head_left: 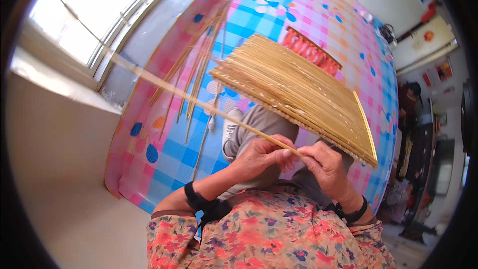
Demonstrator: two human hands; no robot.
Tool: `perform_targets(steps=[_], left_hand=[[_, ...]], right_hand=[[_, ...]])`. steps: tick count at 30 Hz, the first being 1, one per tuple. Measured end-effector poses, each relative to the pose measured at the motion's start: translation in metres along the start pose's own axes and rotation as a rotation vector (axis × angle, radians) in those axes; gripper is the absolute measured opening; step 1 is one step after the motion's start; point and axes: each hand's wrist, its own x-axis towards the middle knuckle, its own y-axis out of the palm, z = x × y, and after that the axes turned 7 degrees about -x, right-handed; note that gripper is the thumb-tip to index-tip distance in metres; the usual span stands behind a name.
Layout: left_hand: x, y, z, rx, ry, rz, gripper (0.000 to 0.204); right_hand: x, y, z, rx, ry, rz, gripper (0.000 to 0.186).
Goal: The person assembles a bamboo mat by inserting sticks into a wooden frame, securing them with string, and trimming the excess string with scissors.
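My left hand (264,157) and my right hand (323,167) are close together over my lap, both closed on a long, thin pale reed (199,100), which reaches up and left across the view. A woven mat of straw-coloured reeds (286,89) with dotted lines of stitching lies just beyond my hands, over my legs. Left of the mat, several loose reeds (194,84) lie spread out on a checked pink and blue sheet (174,164).
A red patterned piece with a brown edge (313,52) lies behind the mat. A window (74,15) and sill border the upper left, beside a pale wall (55,144). At the far right are a person (408,102) and dark furniture (418,152).
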Motion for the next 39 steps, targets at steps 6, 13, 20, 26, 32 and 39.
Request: perform_targets(steps=[6,13,20,26,32,39], left_hand=[[-0.012,0.038,-0.038,0.96,0.097,0.258,0.015],[0.023,0.061,-0.027,1.326,0.36,0.231,0.018],[0.045,0.079,-0.003,1.247,0.008,0.333,0.017],[0.059,0.083,0.006,1.245,-0.097,0.454,0.017],[0.064,0.083,0.013,1.124,-0.303,0.353,0.016],[0.068,0.089,0.017,1.086,-0.479,0.174,0.012]], right_hand=[[-0.037,-0.024,-0.013,0.324,0.403,-0.13,0.012],[-0.067,-0.025,-0.023,0.304,0.228,-0.231,0.017],[-0.102,-0.026,-0.038,0.569,0.364,-0.332,0.021],[-0.131,-0.029,-0.048,0.696,0.477,-0.394,0.031],[-0.161,-0.021,-0.064,0.512,0.5,-0.526,0.023],[-0.178,0.002,-0.066,-0.216,0.18,-0.366,0.01]])
